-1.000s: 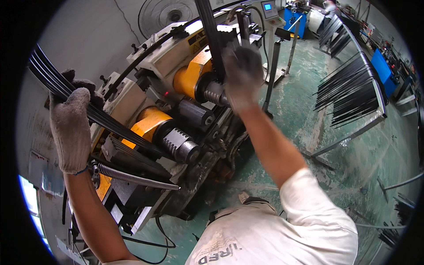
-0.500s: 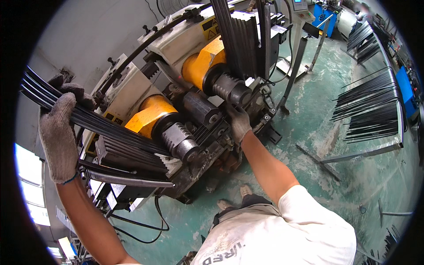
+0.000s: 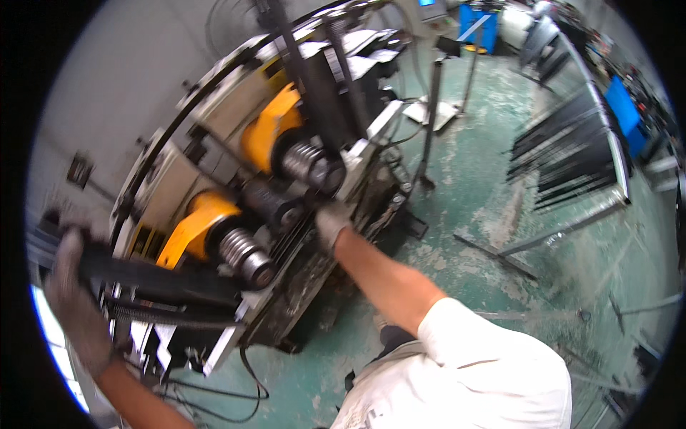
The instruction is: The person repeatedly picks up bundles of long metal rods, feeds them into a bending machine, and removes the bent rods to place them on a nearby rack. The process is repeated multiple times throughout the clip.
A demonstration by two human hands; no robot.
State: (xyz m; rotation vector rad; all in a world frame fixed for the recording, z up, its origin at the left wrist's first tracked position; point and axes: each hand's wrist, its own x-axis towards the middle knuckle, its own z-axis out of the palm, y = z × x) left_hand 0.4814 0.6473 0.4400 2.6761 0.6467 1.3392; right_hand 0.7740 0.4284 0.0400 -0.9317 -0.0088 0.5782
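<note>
My left hand (image 3: 75, 307), in a grey knit glove, is closed around a bundle of long black rods (image 3: 157, 277) at the left. From there the bundle runs rightward to the machine, alongside the nearer yellow clamp block (image 3: 193, 232); motion blurs the single rods. My right hand (image 3: 331, 223), gloved too, reaches into the machine just below the farther threaded steel shaft (image 3: 311, 164). Its fingers are hidden among dark parts near a black cylinder (image 3: 271, 204). Between my hands juts the nearer threaded shaft (image 3: 246, 256).
Upright dark bars (image 3: 304, 79) stand at the machine's far end. Right of it, a metal post (image 3: 431, 129) rises from the green floor (image 3: 464, 214). A rack (image 3: 607, 143) with several rows of black rods stands at the right. A dark cable (image 3: 261, 379) hangs below the machine.
The view has turned, so the machine sits farther left. My left hand and the rod bundle are lower against the machine. My right hand stays at about the same machine spot.
</note>
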